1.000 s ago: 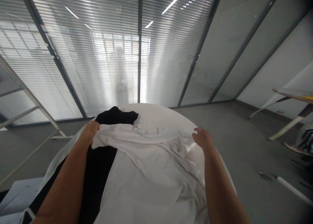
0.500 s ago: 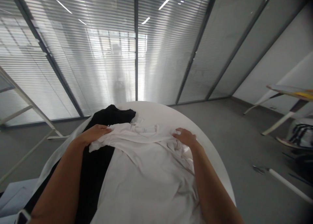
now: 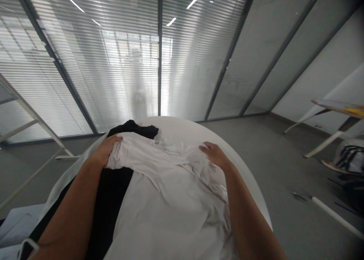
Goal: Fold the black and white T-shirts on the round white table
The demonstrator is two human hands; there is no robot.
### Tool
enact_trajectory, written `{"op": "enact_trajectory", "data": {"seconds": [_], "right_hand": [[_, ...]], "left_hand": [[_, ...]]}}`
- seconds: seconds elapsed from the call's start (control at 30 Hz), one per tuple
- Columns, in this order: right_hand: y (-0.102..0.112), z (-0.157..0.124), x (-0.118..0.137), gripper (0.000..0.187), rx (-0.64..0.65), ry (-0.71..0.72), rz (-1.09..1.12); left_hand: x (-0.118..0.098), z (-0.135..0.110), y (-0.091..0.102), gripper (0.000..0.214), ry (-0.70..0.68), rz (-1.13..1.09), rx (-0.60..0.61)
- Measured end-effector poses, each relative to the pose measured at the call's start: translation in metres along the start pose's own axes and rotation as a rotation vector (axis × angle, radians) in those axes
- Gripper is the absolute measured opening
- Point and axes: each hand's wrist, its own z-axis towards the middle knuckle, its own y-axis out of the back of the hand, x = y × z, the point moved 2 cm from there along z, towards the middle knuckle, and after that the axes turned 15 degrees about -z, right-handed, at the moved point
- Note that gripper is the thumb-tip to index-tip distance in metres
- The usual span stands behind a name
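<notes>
A white T-shirt (image 3: 167,199) lies spread on a round white table (image 3: 250,184), its collar towards the far edge. My left hand (image 3: 106,150) grips the end of its left sleeve, fingers closed on the cloth. At the right shoulder my right hand (image 3: 214,154) pinches the fabric between thumb and fingers; the sleeve there is bunched and wrinkled. Under the white shirt's left side lies a black garment (image 3: 113,191), which shows beyond the collar too. A watch (image 3: 28,248) is on my left wrist.
Beyond the table stands a glass wall with blinds (image 3: 131,82). A white metal frame (image 3: 36,119) is at the left, above folded pale cloth (image 3: 22,226). On the right are another table (image 3: 338,106), a white pole (image 3: 335,216) and a striped bag-like item (image 3: 351,155).
My left hand has moved left and slightly down onto the sleeve's end, and the sleeve now lies flatter and wider. The collar has folded over somewhat. My right hand has shifted slightly up.
</notes>
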Motion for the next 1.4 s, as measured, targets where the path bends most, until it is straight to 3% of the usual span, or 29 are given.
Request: {"op": "enact_trajectory", "data": {"seconds": [0.1,0.2,0.27,0.4,0.47,0.53,0.6,0.73,0.83,1.07,1.2,1.4], "right_hand": [[0.016,0.001,0.007,0.048,-0.304,-0.047,0.195],[0.018,0.002,0.004,0.052,-0.472,-0.221,0.106],[0.011,0.002,-0.002,0.051,-0.428,-0.344,-0.022],[-0.004,0.001,-0.011,0.055,-0.24,-0.517,-0.194],[-0.005,0.0,-0.005,0.05,-0.216,-0.484,-0.293],[-0.005,0.001,0.007,0.04,-0.206,-0.355,-0.389],[-0.008,0.002,0.022,0.029,-0.146,-0.201,-0.432],[-0.031,0.004,0.044,0.028,0.081,0.028,-0.394],[-0.046,0.003,0.044,0.036,0.166,0.132,-0.415],[-0.038,0.004,0.022,0.035,0.239,0.114,-0.243],[-0.027,0.007,0.011,0.037,0.22,0.108,-0.281],[-0.012,0.005,-0.012,0.036,0.192,0.076,-0.489]], "left_hand": [[-0.001,0.007,0.003,0.038,-0.064,-0.171,0.023],[0.011,0.021,0.007,0.037,-0.201,-0.018,-0.089],[0.025,0.03,0.007,0.036,-0.251,0.165,-0.134],[0.038,0.034,0.003,0.049,-0.21,0.539,-0.18],[0.029,0.026,-0.001,0.055,-0.261,0.69,-0.229],[0.015,0.013,-0.01,0.052,-0.4,0.859,-0.25],[0.004,0.0,-0.025,0.037,-0.522,0.973,-0.16],[0.009,-0.015,-0.063,0.024,-0.575,1.073,0.182],[0.024,-0.019,-0.081,0.027,-0.553,1.104,0.326],[0.043,-0.012,-0.088,0.054,-0.486,1.17,0.317],[0.045,0.001,-0.097,0.066,-0.371,1.212,0.28],[0.029,0.019,-0.112,0.044,-0.279,1.181,0.262]]}}
